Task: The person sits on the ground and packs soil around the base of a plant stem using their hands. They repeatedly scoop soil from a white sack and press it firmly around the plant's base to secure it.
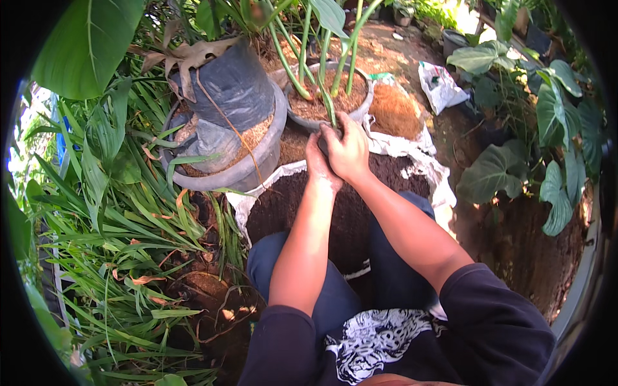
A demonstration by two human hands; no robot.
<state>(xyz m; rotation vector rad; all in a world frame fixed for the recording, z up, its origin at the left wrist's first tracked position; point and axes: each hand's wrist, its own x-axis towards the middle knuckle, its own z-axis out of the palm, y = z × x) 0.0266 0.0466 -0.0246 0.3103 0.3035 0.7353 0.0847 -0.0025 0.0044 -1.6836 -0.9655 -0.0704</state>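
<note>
My left hand (320, 158) and my right hand (348, 147) are cupped together around a small dark pot or clump, mostly hidden by the fingers. A narrow green leaf (329, 105) rises from between them. Just beyond my hands is a round grey pot (359, 112) of brown potting mix with several thick green stems (339, 72). Below my wrists an opened white sack (442, 186) holds dark soil (273, 211).
At left a large grey pot (217, 182) holds a black plastic grow bag (229, 84) among long-leaved plants (159, 212). Coconut fibre (393, 112) and a white plastic bag (440, 87) lie ahead right. Broad-leaved plants (497, 171) stand at right.
</note>
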